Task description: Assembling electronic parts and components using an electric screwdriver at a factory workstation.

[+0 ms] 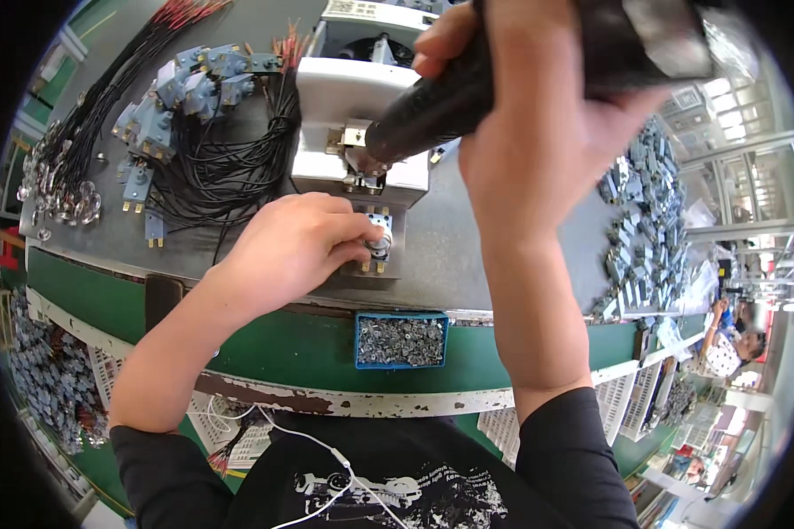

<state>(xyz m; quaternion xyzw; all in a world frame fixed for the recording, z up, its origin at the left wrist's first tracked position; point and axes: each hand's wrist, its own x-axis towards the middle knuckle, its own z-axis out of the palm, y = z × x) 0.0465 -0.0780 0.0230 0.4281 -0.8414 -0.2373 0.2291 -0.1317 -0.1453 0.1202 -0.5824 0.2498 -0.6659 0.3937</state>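
My left hand point(295, 242) pinches a small blue-grey switch part point(379, 236) with brass terminals. The part rests on a metal plate in front of a white-faced bench machine point(322, 110). Slightly smeared by motion, my right hand point(538, 115) is wrapped round a thick black cylindrical tool point(437, 106), whose exact kind I cannot make out. The tool slants down to the left, its narrower end in front of the metal feed nozzle point(362, 163) of the machine. It hides part of the machine.
Blue-grey switches with black wires point(229, 167) lie left of the machine. A heap of small grey switch parts point(648, 220) covers the right side. A blue bin of small metal pieces point(401, 342) stands at the green front ledge. Another person point(723, 348) is far right.
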